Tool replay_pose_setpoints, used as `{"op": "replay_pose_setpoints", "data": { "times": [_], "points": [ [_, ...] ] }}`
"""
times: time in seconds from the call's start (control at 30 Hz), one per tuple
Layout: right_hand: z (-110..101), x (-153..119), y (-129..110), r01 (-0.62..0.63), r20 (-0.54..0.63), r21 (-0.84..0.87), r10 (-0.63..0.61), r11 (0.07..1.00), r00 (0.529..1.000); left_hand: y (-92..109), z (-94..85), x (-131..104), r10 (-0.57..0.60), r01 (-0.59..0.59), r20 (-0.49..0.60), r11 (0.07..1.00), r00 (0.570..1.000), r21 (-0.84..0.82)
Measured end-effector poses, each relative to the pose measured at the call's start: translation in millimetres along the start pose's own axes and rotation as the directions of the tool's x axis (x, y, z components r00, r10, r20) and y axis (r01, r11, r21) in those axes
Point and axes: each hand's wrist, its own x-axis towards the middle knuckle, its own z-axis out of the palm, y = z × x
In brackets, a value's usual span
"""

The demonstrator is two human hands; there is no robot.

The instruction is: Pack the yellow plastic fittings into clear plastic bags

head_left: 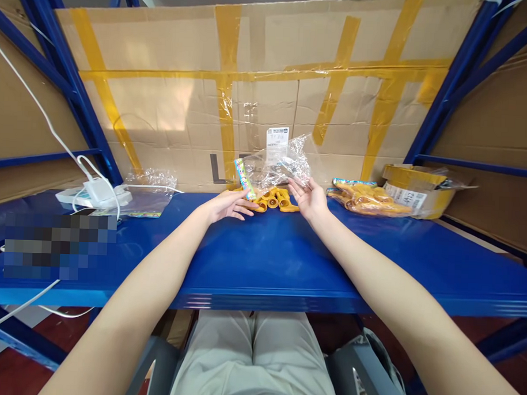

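Observation:
A clear plastic bag [270,173] with a colourful printed header strip [245,178] is held up above the shelf, in front of the cardboard. My left hand [228,206] pinches the bag at the lower end of the strip, its other fingers stretched out below. At the bag's right end, my right hand [309,199] grips the film, palm turned up; its exact hold is partly unclear. Under the bag, between both hands, several yellow-orange plastic pieces with round hollow ends [272,201] lie on the blue shelf [265,255].
To the right, a filled bag of yellow-orange pieces [371,200] lies against an open taped carton [423,191]. On the left are a white power strip with a charger [97,191], cables and another clear bag [149,196]. Taped cardboard [171,113] closes the back.

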Motion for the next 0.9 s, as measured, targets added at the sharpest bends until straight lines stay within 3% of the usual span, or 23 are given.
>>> {"op": "replay_pose_setpoints", "data": {
  "times": [0.1, 0.3, 0.47, 0.6, 0.9],
  "points": [
    [3, -6, 3, -0.049, 0.019, -0.045, 0.05, 0.998, 0.999, -5, 3.0, 3, 0.007, -0.01, 0.037, 0.996, 0.999, 0.092],
    [-3, 2, 0, -0.019, -0.016, -0.206, 0.016, 0.978, 1.0, -11, -6.3, 9, 0.036, -0.021, -0.097, 0.989, 0.995, 0.146],
    [-6, 10, -3, -0.007, -0.13, -0.149, -0.013, 0.989, 0.991, -11, -8.9, 8, 0.006, 0.015, -0.119, 0.984, 0.993, 0.18],
    [-2, 7, -3, 0.007, -0.102, -0.111, -0.019, 0.994, 0.995, -9, -7.5, 8, -0.004, 0.025, -0.116, 0.982, 0.993, 0.186],
    [-3, 2, -3, 0.047, -0.136, -0.354, -0.101, 0.934, 0.986, -9, -7.1, 5, 0.004, 0.016, -0.097, 0.979, 0.995, 0.201]
  ]
}}
